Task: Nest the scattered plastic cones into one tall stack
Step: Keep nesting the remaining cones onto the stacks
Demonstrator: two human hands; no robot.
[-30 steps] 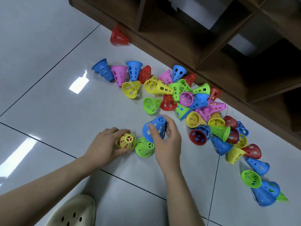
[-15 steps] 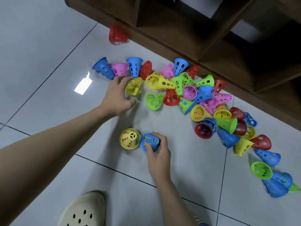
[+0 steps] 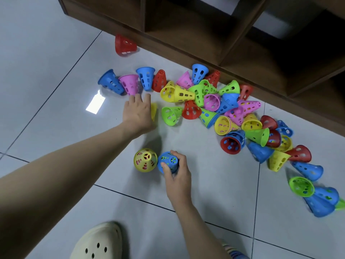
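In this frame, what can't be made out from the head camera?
- Yellow cone under the left hand: mostly covered, so the grip is unclear.
- Blue stack in the right hand: seen from above, so its cone count is unclear; green shows through its holes.
- Green cone at the right edge: cut off.
- Wooden shelf compartments: dark and cropped at the top.

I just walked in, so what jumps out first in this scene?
A bright jumble of plastic cones in red, blue, yellow, green and pink sprawls over the tile floor along the foot of a dark wooden shelf. Nearer, the right hand grips a blue cone beside an upright yellow cone, while the left hand reaches to the pile's edge.
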